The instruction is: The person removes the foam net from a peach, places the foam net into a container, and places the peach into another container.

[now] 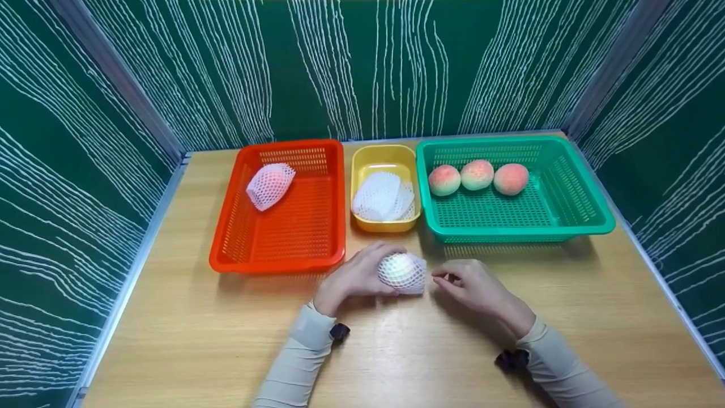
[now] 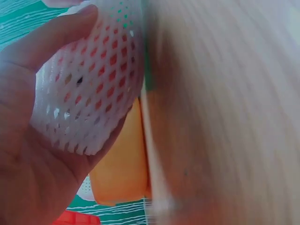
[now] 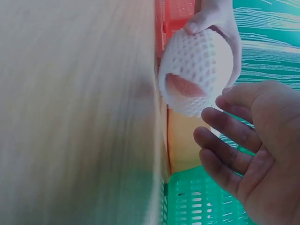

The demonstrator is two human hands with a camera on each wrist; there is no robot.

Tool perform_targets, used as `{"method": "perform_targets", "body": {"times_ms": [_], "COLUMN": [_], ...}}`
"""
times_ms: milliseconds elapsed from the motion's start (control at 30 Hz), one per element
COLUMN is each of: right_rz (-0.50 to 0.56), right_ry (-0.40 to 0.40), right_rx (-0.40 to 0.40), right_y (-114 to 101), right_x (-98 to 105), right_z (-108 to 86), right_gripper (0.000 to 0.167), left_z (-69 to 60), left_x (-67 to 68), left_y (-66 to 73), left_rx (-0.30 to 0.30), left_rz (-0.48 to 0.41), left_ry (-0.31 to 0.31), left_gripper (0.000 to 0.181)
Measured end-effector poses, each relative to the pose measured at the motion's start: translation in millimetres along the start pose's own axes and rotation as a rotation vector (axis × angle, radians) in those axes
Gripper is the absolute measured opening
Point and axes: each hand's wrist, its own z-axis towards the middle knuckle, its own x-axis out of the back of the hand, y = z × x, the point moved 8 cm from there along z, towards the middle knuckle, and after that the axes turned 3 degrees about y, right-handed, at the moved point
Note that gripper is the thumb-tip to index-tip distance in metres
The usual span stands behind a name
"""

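Note:
My left hand [image 1: 359,273] grips a peach in a white foam net sleeve [image 1: 402,272] just above the table, in front of the yellow bin. The sleeve's open end faces right, and in the right wrist view some reddish peach skin shows through that opening. Close to this end is my right hand [image 1: 480,288], its fingers loosely bent. Nothing lies in the right hand, and its fingertips [image 3: 209,114] appear just apart from the net. In the left wrist view the left thumb presses on the netting [image 2: 101,79].
A red basket [image 1: 226,238] at the left contains one netted peach [image 1: 272,186]. Spare foam nets [image 1: 379,195] lie in the yellow bin [image 1: 386,226] at the middle. Three bare peaches [image 1: 477,174] sit in the green basket [image 1: 521,231] at the right. Green walls surround the wooden table [image 1: 187,334].

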Motion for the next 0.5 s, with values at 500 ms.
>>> {"method": "perform_targets", "body": {"times_ms": [500], "right_rz": [0.259], "right_ry": [0.394], "right_rx": [0.394], "right_y": [-45], "right_x": [28], "right_z": [-4.4], "right_gripper": [0.042], "left_z": [-7.0], "left_x": [20.9], "left_y": [35.7], "left_rx": [-0.141], "left_rz": [-0.293], "left_ry": [0.080], "left_gripper": [0.075]}}
